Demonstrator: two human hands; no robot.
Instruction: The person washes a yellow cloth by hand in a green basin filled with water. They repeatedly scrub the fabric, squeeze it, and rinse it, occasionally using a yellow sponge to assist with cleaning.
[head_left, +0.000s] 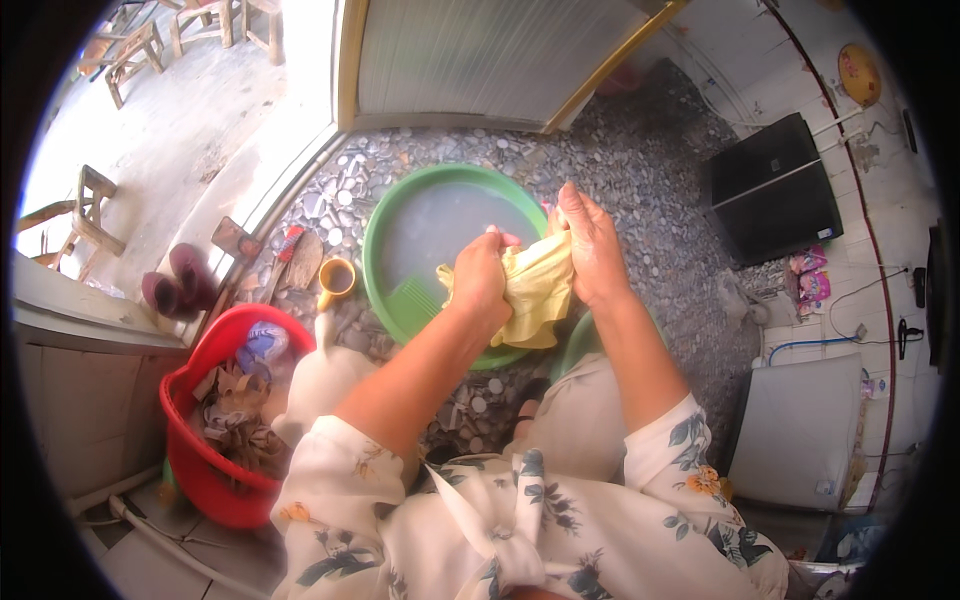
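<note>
A yellow cloth (536, 292) is stretched between my two hands over the right part of a round green basin (373, 289). My left hand (482, 274) grips the cloth's left part, and a small end of it hangs past the wrist. My right hand (592, 244) holds its upper right edge, thumb pointing up. Cloudy water (450, 225) stands in the basin. A green ridged washboard (412, 304) lies at its lower left, partly hidden by my left forearm.
A red basket (225, 469) of clothes stands at the left, near a yellow cup (337, 279), a brush (289, 244) and dark red shoes (180, 283). Another green container (581, 341) shows beside my right forearm. Black appliance (776, 187) at right; pebble-patterned floor (660, 172).
</note>
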